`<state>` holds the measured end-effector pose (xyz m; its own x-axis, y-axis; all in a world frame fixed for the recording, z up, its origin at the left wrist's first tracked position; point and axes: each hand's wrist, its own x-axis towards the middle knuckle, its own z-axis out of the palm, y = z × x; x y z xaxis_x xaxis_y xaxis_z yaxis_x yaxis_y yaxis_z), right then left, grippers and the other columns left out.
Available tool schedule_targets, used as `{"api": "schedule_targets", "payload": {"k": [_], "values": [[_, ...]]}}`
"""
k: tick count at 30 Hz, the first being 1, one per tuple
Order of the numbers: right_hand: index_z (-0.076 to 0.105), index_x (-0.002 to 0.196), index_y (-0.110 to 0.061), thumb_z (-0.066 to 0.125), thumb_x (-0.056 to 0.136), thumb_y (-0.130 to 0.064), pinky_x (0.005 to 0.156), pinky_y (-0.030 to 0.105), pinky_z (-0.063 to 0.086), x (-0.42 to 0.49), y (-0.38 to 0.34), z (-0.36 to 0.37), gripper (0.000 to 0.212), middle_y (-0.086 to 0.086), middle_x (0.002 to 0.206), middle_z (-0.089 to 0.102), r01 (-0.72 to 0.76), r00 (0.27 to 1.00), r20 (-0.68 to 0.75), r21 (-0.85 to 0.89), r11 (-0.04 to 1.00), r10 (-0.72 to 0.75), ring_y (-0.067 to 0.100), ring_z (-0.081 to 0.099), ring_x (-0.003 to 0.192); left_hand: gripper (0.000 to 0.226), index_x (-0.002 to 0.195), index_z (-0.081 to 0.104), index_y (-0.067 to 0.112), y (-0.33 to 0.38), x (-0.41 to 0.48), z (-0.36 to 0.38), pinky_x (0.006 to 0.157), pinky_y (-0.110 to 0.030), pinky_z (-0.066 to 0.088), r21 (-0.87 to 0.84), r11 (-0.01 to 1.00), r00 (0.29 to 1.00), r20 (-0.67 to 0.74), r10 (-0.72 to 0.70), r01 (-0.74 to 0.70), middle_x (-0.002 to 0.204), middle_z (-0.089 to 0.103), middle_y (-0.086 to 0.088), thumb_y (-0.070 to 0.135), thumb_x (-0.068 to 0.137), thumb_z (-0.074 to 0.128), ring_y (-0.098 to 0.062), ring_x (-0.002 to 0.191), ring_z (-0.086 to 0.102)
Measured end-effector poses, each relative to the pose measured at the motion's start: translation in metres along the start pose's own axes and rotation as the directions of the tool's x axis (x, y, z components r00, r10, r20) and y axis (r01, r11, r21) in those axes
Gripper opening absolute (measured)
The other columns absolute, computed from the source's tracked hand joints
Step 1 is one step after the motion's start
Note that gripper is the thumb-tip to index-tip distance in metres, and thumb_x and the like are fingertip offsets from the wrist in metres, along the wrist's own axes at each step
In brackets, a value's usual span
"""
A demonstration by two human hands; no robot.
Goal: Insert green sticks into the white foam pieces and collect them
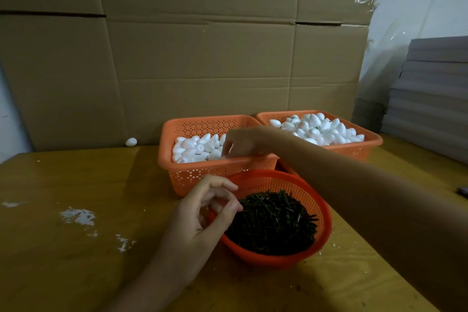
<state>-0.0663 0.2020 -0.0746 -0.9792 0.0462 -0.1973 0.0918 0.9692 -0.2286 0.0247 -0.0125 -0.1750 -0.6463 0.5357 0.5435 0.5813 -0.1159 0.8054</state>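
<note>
A round orange basket (325,213) near me holds a heap of dark green sticks (273,223). Behind it stand two orange rectangular baskets, the left basket (202,175) and the right basket (364,145), each filled with white egg-shaped foam pieces (195,149). My right hand (243,142) reaches across into the left basket, fingers down among the foam; whether it grips a piece is hidden. My left hand (202,213) hovers at the round basket's left rim, thumb and forefinger pinched at the edge of the sticks; a stick between them cannot be made out.
A single foam piece (131,142) lies on the yellow-brown table (76,248) by the cardboard wall (202,58). White foam crumbs (78,218) are scattered at left. A stack of grey sheets (430,99) stands at the right.
</note>
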Motion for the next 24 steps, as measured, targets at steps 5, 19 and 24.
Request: {"api": "schedule_targets", "payload": {"k": [5, 19, 24], "values": [[0.068, 0.107, -0.016, 0.082, 0.087, -0.028, 0.077, 0.030, 0.050, -0.060, -0.003, 0.006, 0.027, -0.001, 0.094, 0.072, 0.297, 0.771, -0.627, 0.203, 0.933, -0.110, 0.015, 0.067, 0.085, 0.038, 0.125, 0.058, 0.052, 0.002, 0.000, 0.000, 0.050, -0.024, 0.050, -0.035, 0.999, 1.000, -0.025, -0.015, 0.014, 0.113, 0.074, 0.009, 0.054, 0.087, 0.065, -0.014, 0.076, 0.069], [0.061, 0.105, -0.031, 0.076, 0.085, -0.052, 0.075, 0.018, 0.051, -0.166, 0.005, 0.087, 0.032, -0.018, 0.103, 0.069, 0.428, 0.685, -0.647, -0.013, 0.904, -0.334, -0.004, 0.063, 0.095, 0.025, 0.106, 0.079, 0.042, -0.001, 0.002, -0.003, 0.045, -0.023, 0.050, 0.025, 0.999, 0.999, -0.047, -0.022, 0.023, 0.107, 0.074, 0.006, 0.036, 0.083, 0.088, -0.018, 0.083, 0.071], [0.054, 0.105, -0.039, 0.068, 0.084, -0.063, 0.068, 0.023, 0.047, -0.167, 0.011, 0.088, 0.035, -0.021, 0.097, 0.062, 0.268, 0.764, -0.580, -0.110, 0.957, -0.281, 0.004, 0.057, 0.086, 0.022, 0.106, 0.079, 0.041, -0.003, 0.002, -0.003, 0.041, -0.026, 0.049, -0.026, 0.999, 0.998, -0.047, -0.048, 0.046, 0.103, 0.074, 0.007, 0.032, 0.086, 0.079, -0.017, 0.076, 0.071]]}}
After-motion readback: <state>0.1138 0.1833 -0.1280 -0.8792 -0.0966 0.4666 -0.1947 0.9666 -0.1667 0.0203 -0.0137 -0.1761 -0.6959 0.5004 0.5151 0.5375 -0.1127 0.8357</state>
